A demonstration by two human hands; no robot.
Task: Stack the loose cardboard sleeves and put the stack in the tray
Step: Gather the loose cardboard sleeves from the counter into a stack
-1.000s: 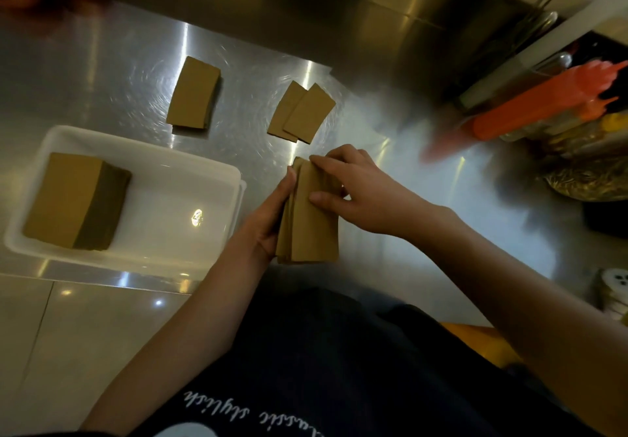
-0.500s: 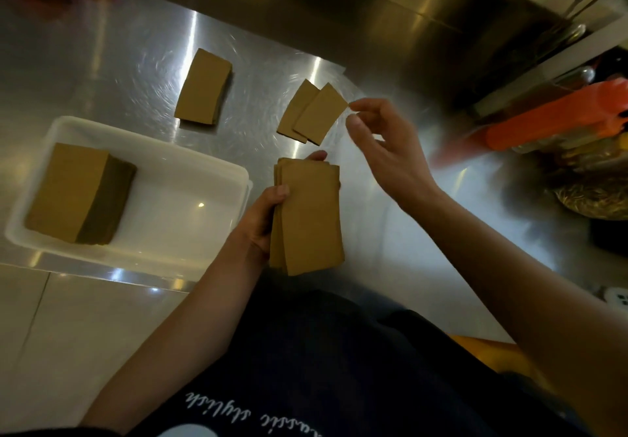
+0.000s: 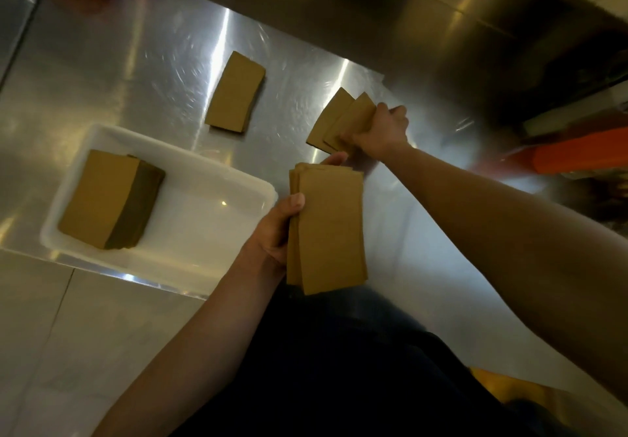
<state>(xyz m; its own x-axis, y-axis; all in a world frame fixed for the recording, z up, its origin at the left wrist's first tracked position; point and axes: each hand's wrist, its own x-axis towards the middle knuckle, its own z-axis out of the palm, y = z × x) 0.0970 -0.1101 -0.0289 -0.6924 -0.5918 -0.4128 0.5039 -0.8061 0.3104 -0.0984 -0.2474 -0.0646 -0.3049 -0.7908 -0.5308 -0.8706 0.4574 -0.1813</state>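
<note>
Fingers of the right hand point(image 3: 380, 130) are pinching two overlapped brown cardboard sleeves point(image 3: 339, 123) at centre frame — the left hand point(image 3: 275, 232) is gripping the gathered brown stack point(image 3: 328, 229), seemingly ready to receive them.

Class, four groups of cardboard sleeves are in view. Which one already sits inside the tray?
The tall stack at the left end of the white tray. The others are outside it: two groups on the steel counter, one bundle in the left hand.

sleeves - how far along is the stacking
Done: one tall stack sits in the white tray. In hand: left hand holds a bundle; right hand grips the fanned pair. Left: the small pile on the counter, then traying.
</note>
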